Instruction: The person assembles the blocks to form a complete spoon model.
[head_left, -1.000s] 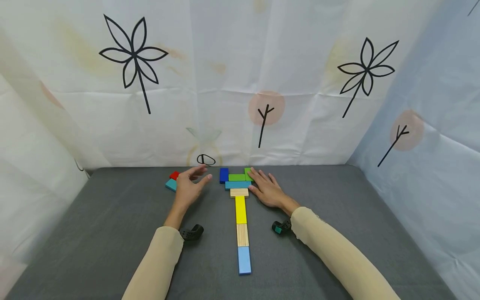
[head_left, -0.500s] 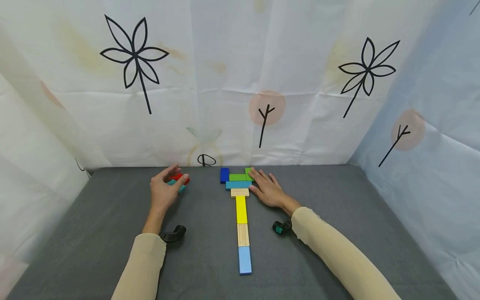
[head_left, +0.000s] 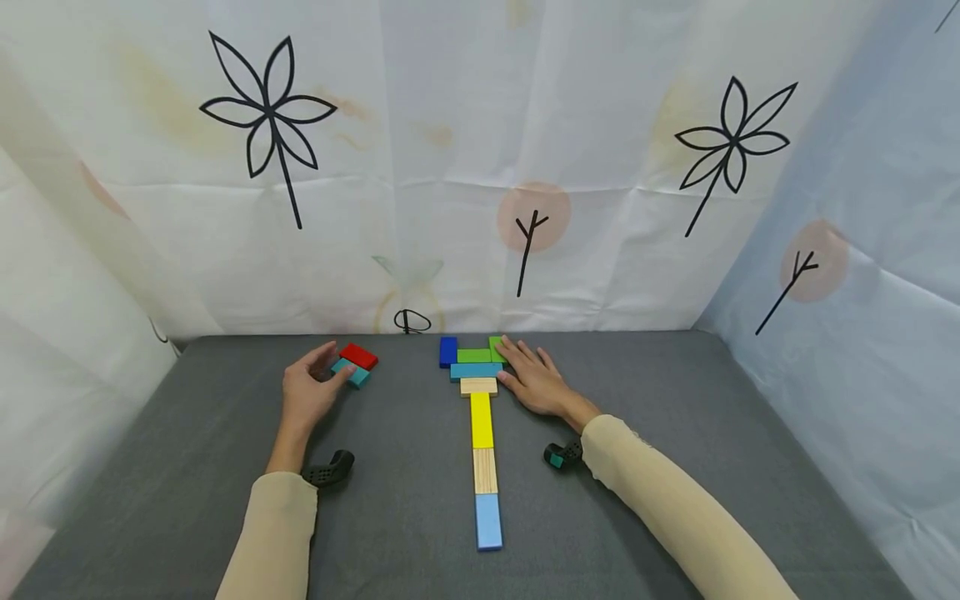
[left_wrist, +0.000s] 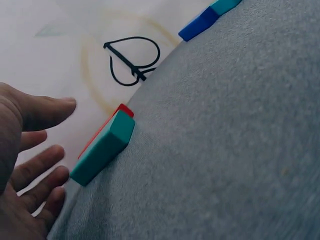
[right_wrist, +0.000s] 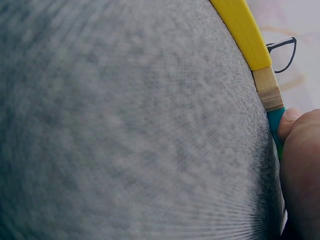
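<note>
At the far left of the table, my left hand (head_left: pixel 307 396) hovers beside a teal block (head_left: pixel 353 374), thumb and fingers apart with nothing between them. A red block (head_left: pixel 359 357) lies against the teal block's far side. In the left wrist view, a small gap shows between the fingers (left_wrist: pixel 40 192) and the teal block (left_wrist: pixel 102 150). My right hand (head_left: pixel 542 383) rests with straight, spread fingers on an upright light green block (head_left: pixel 496 343), partly covering it. Its thumb touches the right end of a blue-teal block (head_left: pixel 476 370).
Left of the light green blocks stands a dark blue block (head_left: pixel 447 352). Below them a column runs toward me: a plain wood block (head_left: pixel 478 386), a yellow block (head_left: pixel 482 419), another wood block (head_left: pixel 484 470) and a light blue block (head_left: pixel 488 521). A white curtain (head_left: pixel 450 167) borders the grey table.
My left hand has moved left from beside the dark blue block, past the red and teal blocks, uncovering them. The right hand has kept its place.
</note>
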